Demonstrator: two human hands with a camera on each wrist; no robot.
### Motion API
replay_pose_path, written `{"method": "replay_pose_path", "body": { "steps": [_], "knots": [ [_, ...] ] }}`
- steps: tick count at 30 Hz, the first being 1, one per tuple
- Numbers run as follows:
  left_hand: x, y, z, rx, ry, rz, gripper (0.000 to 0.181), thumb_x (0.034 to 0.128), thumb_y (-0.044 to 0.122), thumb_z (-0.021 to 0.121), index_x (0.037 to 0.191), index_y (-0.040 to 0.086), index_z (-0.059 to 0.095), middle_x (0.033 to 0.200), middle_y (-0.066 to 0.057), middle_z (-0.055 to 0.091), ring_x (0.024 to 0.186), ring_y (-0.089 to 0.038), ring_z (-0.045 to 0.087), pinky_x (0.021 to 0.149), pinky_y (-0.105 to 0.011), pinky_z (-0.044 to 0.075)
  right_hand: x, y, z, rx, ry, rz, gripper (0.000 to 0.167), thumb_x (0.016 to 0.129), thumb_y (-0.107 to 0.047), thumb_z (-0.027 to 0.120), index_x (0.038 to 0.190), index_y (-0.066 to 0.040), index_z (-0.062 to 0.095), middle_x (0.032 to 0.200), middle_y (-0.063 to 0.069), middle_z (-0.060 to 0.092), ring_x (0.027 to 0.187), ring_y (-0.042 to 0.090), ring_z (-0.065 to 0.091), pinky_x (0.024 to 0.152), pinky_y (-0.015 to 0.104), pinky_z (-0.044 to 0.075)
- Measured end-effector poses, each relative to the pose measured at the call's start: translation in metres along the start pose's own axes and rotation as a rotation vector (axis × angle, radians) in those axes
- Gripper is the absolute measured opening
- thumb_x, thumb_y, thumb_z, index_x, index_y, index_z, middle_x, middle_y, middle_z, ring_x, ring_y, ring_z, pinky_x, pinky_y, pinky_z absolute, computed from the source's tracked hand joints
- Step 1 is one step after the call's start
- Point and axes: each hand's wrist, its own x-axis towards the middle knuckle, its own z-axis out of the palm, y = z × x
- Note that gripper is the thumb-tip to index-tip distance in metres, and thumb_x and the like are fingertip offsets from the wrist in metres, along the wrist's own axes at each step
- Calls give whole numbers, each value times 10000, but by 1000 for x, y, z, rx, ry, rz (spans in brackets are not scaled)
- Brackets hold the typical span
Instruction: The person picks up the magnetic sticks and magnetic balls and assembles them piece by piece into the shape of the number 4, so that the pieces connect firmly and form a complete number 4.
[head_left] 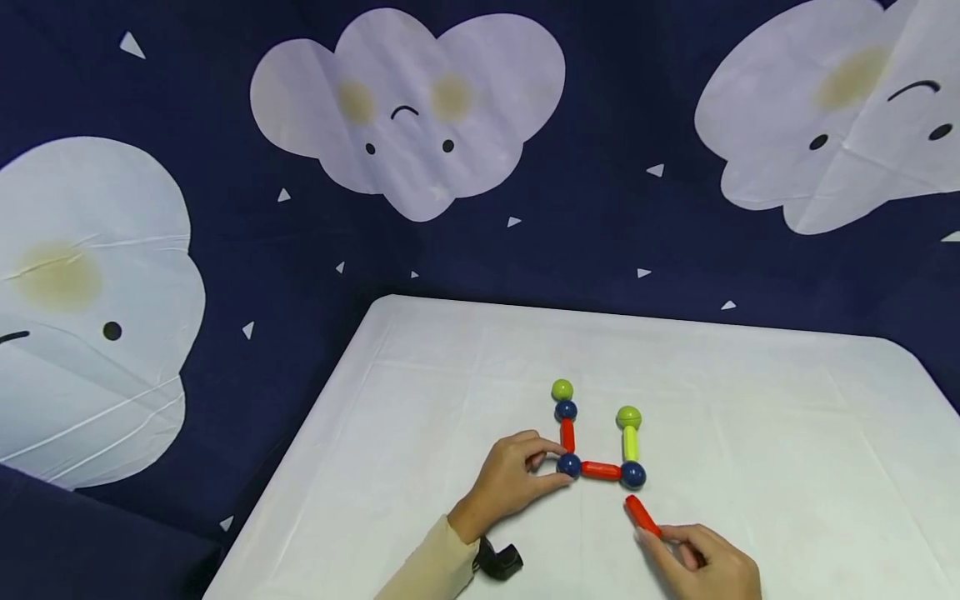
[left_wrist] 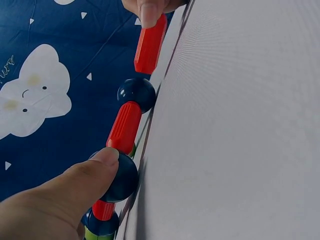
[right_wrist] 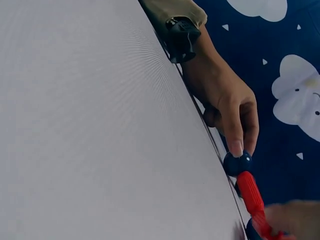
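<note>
My left hand [head_left: 510,477] pinches a dark blue ball [head_left: 568,466] between thumb and fingers, at the corner of a joined ball-and-rod shape on the table. From that ball one red rod [head_left: 567,436] runs up to a second blue ball [head_left: 566,411] and a green ball [head_left: 562,389]. Another red rod [head_left: 601,471] reaches right to a third blue ball [head_left: 633,475], where a yellow-green rod [head_left: 630,444] leads to a green ball [head_left: 628,417]. Below the third blue ball, my right hand [head_left: 708,562] pinches a loose red rod [head_left: 642,515], its free end apart from that ball.
The white table [head_left: 465,350] has rounded far corners. Behind it hangs a dark blue cloth [head_left: 600,250] printed with clouds and small triangles. A black strap device [head_left: 500,561] sits at my left wrist, beside the cream sleeve [head_left: 435,562].
</note>
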Motion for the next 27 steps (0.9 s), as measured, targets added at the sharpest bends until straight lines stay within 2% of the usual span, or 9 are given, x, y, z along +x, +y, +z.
{"method": "replay_pose_path", "body": {
  "steps": [3, 6, 10, 14, 19, 27],
  "knots": [
    [0, 1, 0, -6, 2, 1, 323, 779, 337, 911, 1048, 208, 786, 700, 71, 475, 653, 19, 407, 574, -130, 334, 2, 5, 1, 38, 90, -57, 258, 583, -128, 997, 729, -121, 784, 543, -151, 340, 466, -35, 272, 439, 168, 217],
    [0, 2, -1, -10, -8, -2, 321, 778, 349, 910, 1039, 213, 781, 708, 74, 468, 663, 18, 408, 582, -130, 332, 4, 9, 3, 74, 137, -112, 265, 561, -106, 998, 704, -118, 775, 543, -179, 336, 466, -70, 259, 436, 148, 216],
    [0, 5, -1, -22, -28, -21, 319, 777, 366, 908, 1027, 219, 775, 721, 86, 462, 677, 22, 407, 591, -132, 330, 3, 10, 3, 73, 168, -105, 267, 558, -108, 1001, 701, -109, 775, 537, -179, 343, 467, -89, 257, 441, 142, 225],
    [-1, 4, -1, -33, -32, -35, 315, 781, 368, 905, 1026, 218, 777, 723, 83, 464, 678, 18, 410, 595, -137, 334, 2, 8, 4, 57, 119, -115, 284, 559, -130, 1006, 729, -123, 779, 553, -166, 342, 478, -76, 269, 453, 138, 235],
    [-1, 3, 0, -38, -26, -21, 319, 786, 366, 902, 1043, 220, 783, 720, 68, 480, 671, 8, 420, 592, -143, 346, 2, 6, 5, 34, 58, -142, 306, 563, -167, 1007, 773, -131, 788, 569, -158, 352, 480, -15, 307, 460, 143, 241],
    [-1, 5, 0, -42, -26, -27, 320, 779, 336, 912, 1046, 218, 782, 711, 61, 478, 665, -1, 422, 586, -144, 341, 3, 2, 4, -18, -13, -111, 305, 612, -265, 1000, 797, -142, 791, 582, -146, 359, 497, 3, 321, 469, 172, 239]
  ]
}}
